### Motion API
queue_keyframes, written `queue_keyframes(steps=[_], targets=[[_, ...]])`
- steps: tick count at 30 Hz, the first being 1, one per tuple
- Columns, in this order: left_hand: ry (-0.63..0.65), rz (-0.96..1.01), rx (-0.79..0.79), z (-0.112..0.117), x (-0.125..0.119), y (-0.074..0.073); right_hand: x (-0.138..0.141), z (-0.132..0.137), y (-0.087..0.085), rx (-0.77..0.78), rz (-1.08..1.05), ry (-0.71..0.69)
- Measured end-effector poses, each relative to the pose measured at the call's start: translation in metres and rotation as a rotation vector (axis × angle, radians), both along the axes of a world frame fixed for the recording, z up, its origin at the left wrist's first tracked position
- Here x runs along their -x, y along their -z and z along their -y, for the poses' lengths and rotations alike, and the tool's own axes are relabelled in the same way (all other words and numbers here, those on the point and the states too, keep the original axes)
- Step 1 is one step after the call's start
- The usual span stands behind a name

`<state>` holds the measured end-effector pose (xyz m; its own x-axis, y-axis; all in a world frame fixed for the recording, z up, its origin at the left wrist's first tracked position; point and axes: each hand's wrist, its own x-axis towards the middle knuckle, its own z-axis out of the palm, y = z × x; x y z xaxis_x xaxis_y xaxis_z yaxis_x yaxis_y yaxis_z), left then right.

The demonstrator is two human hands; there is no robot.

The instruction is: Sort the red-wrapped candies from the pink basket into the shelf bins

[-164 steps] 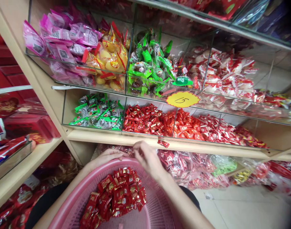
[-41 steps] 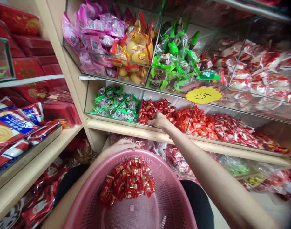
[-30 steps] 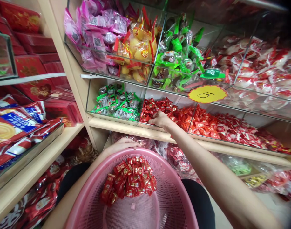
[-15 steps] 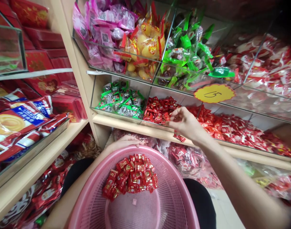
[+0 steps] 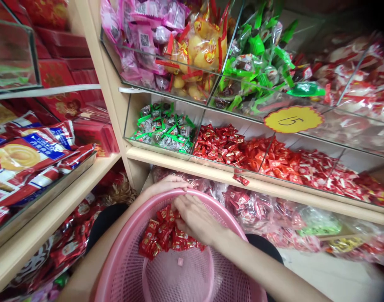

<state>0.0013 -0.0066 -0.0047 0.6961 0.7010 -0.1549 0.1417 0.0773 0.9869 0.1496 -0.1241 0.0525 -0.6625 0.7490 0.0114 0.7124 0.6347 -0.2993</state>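
A pink mesh plastic basket (image 5: 179, 279) stands between my knees, with a pile of red wrapped candies (image 5: 157, 237) toward its far side. My left hand (image 5: 169, 184) lies over the far rim and grips it; the thumb is out of sight. Reaching into the basket, my right hand (image 5: 198, 216) is above the candies with its fingers curled down. The back of the hand hides what the fingertips hold, if anything. One red candy (image 5: 241, 180) lies on the wooden shelf edge, below the clear bin of dark red candies (image 5: 219, 142).
Neighbouring bins hold green-wrapped candies (image 5: 163, 128) and orange-red ones (image 5: 280, 157). Larger purple packets (image 5: 144, 40) and a yellow price tag (image 5: 294, 119) are above. Biscuit packs (image 5: 31, 153) fill the left shelf. Bagged sweets (image 5: 251, 205) lie beneath the lower shelf.
My right hand has moved from the dark red candy bin down and left into the basket. My left hand stays on the rim. The view has shifted slightly.
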Motion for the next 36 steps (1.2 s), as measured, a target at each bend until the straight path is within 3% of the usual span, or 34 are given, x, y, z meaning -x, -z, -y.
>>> queue_keyframes(steps=[3, 7, 13, 17, 25, 30, 33, 36], targets=[[0.029, 0.048, 0.019, -0.004, 0.000, 0.006, 0.004, -0.016, -0.002, -0.093, 0.056, -0.061], [0.005, 0.016, 0.012, -0.004, 0.001, 0.006, 0.015, -0.023, 0.010, -0.189, 0.138, -0.128], [-0.039, -0.030, -0.006, 0.000, 0.001, 0.002, 0.021, -0.022, 0.030, -0.289, 0.144, -0.107], [-0.019, 0.007, -0.013, 0.000, 0.001, 0.001, 0.014, -0.019, 0.027, -0.240, 0.062, -0.028], [-0.013, 0.104, 0.051, -0.008, 0.000, 0.017, -0.009, -0.022, -0.006, -0.220, -0.247, 0.068], [-0.028, 0.036, 0.038, -0.009, -0.002, 0.013, -0.036, -0.057, -0.044, -0.381, -0.436, 0.185], [0.016, 0.009, 0.031, -0.007, -0.003, 0.005, -0.058, -0.089, -0.068, -0.436, -0.500, 0.446], [0.009, 0.016, 0.031, -0.007, -0.003, 0.002, -0.073, -0.116, -0.079, -0.316, -0.344, 0.786]])
